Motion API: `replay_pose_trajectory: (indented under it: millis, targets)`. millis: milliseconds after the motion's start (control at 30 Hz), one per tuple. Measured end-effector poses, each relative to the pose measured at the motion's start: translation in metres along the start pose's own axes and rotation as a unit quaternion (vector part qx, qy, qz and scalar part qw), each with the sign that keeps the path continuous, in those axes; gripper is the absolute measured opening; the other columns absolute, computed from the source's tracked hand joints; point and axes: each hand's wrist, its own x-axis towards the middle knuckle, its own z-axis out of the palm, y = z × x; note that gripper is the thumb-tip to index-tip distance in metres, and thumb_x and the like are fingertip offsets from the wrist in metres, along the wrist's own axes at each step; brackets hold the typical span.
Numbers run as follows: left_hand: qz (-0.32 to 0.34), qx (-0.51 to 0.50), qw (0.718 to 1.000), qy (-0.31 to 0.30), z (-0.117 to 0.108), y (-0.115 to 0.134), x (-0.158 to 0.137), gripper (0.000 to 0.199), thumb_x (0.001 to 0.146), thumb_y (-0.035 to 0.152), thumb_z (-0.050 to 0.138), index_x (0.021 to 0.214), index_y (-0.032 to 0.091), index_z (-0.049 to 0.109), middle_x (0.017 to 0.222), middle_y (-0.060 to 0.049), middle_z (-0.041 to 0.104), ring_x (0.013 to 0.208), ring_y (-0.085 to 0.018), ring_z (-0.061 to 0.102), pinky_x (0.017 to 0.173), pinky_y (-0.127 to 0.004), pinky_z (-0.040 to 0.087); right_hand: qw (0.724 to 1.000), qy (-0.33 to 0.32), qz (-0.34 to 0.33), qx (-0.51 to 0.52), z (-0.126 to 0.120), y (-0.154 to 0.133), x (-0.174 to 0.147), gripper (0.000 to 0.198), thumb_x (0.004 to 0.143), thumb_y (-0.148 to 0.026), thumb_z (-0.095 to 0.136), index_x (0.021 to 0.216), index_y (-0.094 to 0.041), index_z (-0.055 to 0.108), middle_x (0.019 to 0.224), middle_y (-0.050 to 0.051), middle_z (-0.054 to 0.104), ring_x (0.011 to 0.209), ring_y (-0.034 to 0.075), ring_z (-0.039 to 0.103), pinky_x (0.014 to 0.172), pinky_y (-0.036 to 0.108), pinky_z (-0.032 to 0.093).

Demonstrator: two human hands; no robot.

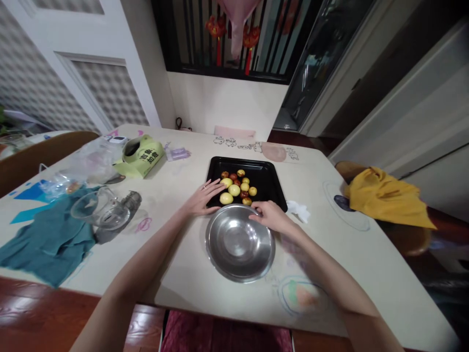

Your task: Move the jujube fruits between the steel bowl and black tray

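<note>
Nearest, just in front of the black tray (261, 170), the steel bowl (238, 244) is set, its far rim seemingly pinched by the right hand (271, 215); how firmly cannot be told. That rim is best kept low and level. Over the tray's near-left edge the left hand (201, 199) is laid, fingers spread, unclenched; only light pressure is advised, since the round fruit (233, 190) inside the tray is easily rolled. Left of the tray, movement is hampered by glassware (113, 218); beyond its far edge, more room is offered.
</note>
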Motion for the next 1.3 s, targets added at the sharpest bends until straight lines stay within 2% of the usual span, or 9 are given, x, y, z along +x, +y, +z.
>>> replay_pose_trajectory:
  millis: [133,233,367,433,667,867,933,1067,1300]
  targets:
    - [-0.005,-0.018,1.0,0.006,-0.003,0.001,-0.001,0.082,0.105,0.06,0.056,0.172,0.023,0.027,0.171,-0.015,0.044,0.166,-0.037,0.028,0.138,-0.063,0.018,0.998,-0.02,0.043,-0.033,-0.017,0.004,0.006,0.018,0.091,-0.036,0.081,0.086,-0.022,0.071,0.072,0.0,0.072,0.068,0.018,0.063,0.061,0.028,0.029]
    - [-0.004,-0.048,0.998,0.045,-0.004,0.011,-0.003,0.072,0.108,0.052,0.053,0.171,0.025,0.031,0.17,-0.013,0.045,0.166,-0.036,0.03,0.138,-0.063,0.019,0.998,0.036,0.053,-0.028,-0.03,0.008,0.016,0.026,0.093,-0.047,0.079,0.086,-0.023,0.072,0.075,0.001,0.076,0.072,0.02,0.069,0.063,0.029,0.035]
    - [-0.019,-0.139,0.973,0.186,0.001,0.042,-0.004,0.054,0.115,0.041,0.035,0.166,0.026,0.041,0.167,-0.012,0.05,0.164,-0.031,0.034,0.136,-0.06,0.029,0.988,0.149,0.001,-0.036,-0.035,0.028,0.04,0.009,0.1,-0.027,0.068,0.104,-0.023,0.075,0.096,0.005,0.08,0.083,0.022,0.072,0.072,0.031,0.046]
    - [0.007,-0.169,0.963,0.212,0.006,0.058,-0.004,0.053,0.115,0.044,0.031,0.161,0.025,0.049,0.162,-0.012,0.056,0.16,-0.032,0.041,0.134,-0.061,0.031,0.986,0.158,-0.033,-0.05,-0.027,0.041,0.05,0.019,0.098,-0.021,0.067,0.116,-0.022,0.074,0.112,0.008,0.078,0.092,0.024,0.073,0.076,0.032,0.05]
    - [0.064,-0.201,0.961,0.179,0.016,0.075,-0.012,0.056,0.114,0.048,0.029,0.137,0.019,0.072,0.135,-0.015,0.075,0.144,-0.034,0.06,0.121,-0.057,0.046,0.988,0.136,-0.073,0.021,0.013,0.068,0.061,0.032,0.096,-0.027,0.07,0.128,-0.021,0.067,0.127,0.011,0.074,0.112,0.029,0.072,0.085,0.038,0.058]
    - [0.079,-0.197,0.967,0.14,0.011,0.073,-0.013,0.057,0.115,0.048,0.029,0.132,0.018,0.074,0.131,-0.016,0.077,0.137,-0.032,0.065,0.113,-0.052,0.052,0.979,0.15,-0.088,0.107,-0.012,0.05,0.04,0.029,0.089,-0.022,0.072,0.118,-0.02,0.066,0.118,0.01,0.071,0.088,0.023,0.069,0.073,0.033,0.057]
    - [0.089,-0.199,0.967,0.132,0.011,0.074,-0.013,0.057,0.115,0.048,0.028,0.131,0.018,0.074,0.13,-0.016,0.077,0.135,-0.031,0.066,0.113,-0.051,0.052,0.975,0.134,-0.128,0.125,-0.024,0.032,0.024,0.029,0.093,-0.025,0.07,0.121,-0.021,0.065,0.121,0.009,0.07,0.093,0.023,0.069,0.075,0.032,0.057]
    - [0.084,-0.209,0.965,0.137,0.014,0.074,-0.013,0.059,0.115,0.047,0.026,0.125,0.017,0.076,0.122,-0.015,0.079,0.128,-0.031,0.07,0.108,-0.049,0.053,0.971,-0.007,-0.207,0.123,-0.032,-0.005,-0.005,0.024,0.098,-0.023,0.068,0.122,-0.025,0.069,0.121,0.007,0.07,0.099,0.022,0.07,0.087,0.034,0.057]
    - [0.079,-0.197,0.967,0.143,0.013,0.074,-0.011,0.063,0.115,0.046,0.023,0.115,0.018,0.079,0.112,-0.014,0.081,0.117,-0.029,0.073,0.101,-0.045,0.053,0.964,-0.105,-0.238,0.056,0.003,-0.019,-0.007,0.027,0.09,-0.012,0.076,0.115,-0.022,0.075,0.111,0.007,0.07,0.1,0.024,0.07,0.088,0.036,0.055]
